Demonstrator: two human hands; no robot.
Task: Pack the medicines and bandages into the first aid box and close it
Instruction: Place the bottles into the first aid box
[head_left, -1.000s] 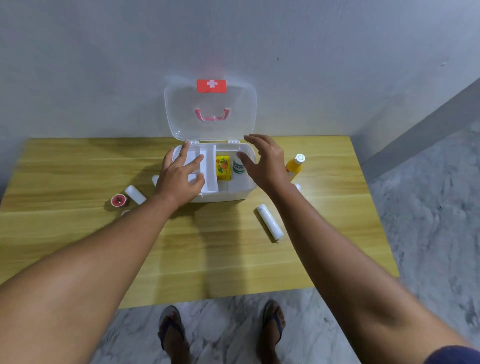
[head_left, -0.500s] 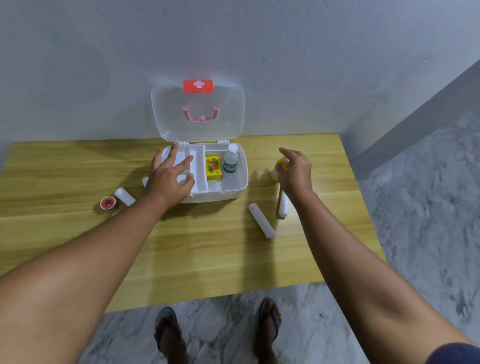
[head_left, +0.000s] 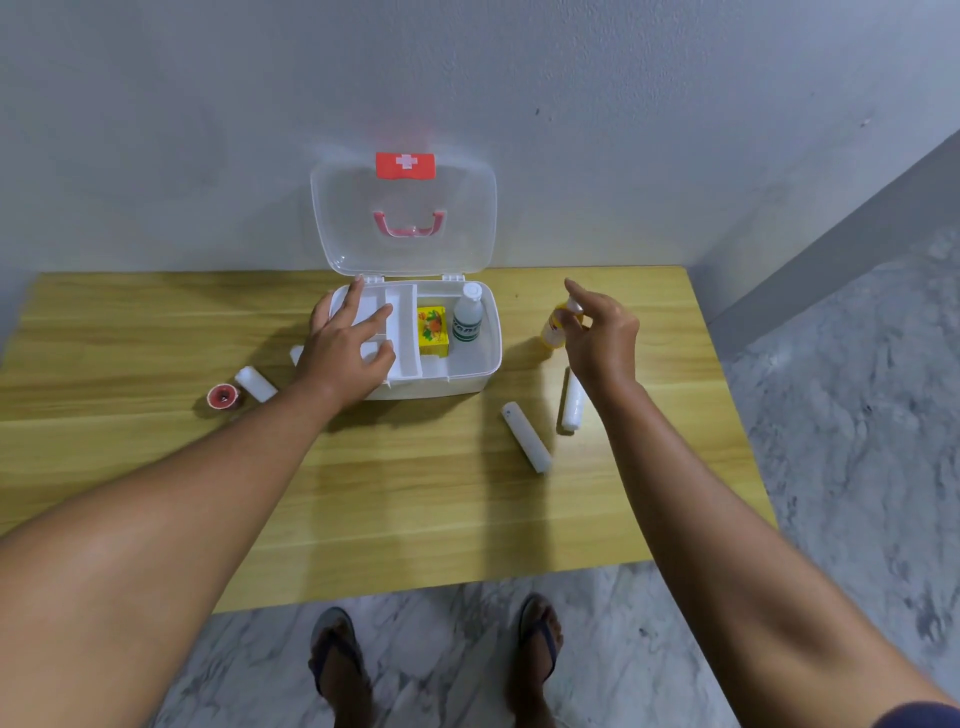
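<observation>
R hand (head_left: 602, 338) has left the first aid box (head_left: 467, 376); now right of centre, fingers closing on yellow bottle (head_left: 555, 330), next in; L hand (head_left: 348, 348) open, flat on tray (head_left: 402, 332).

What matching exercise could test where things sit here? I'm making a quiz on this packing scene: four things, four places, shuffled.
Things:
1. yellow carton
2. yellow bottle
3. red-rimmed tape roll
4. left hand

Places:
A. on the table, left of the first aid box
B. resting on the box's white tray
C. inside the box, beside the white bottle
D. at the right hand, right of the box

Pairs: 1-C, 2-D, 3-A, 4-B
</observation>
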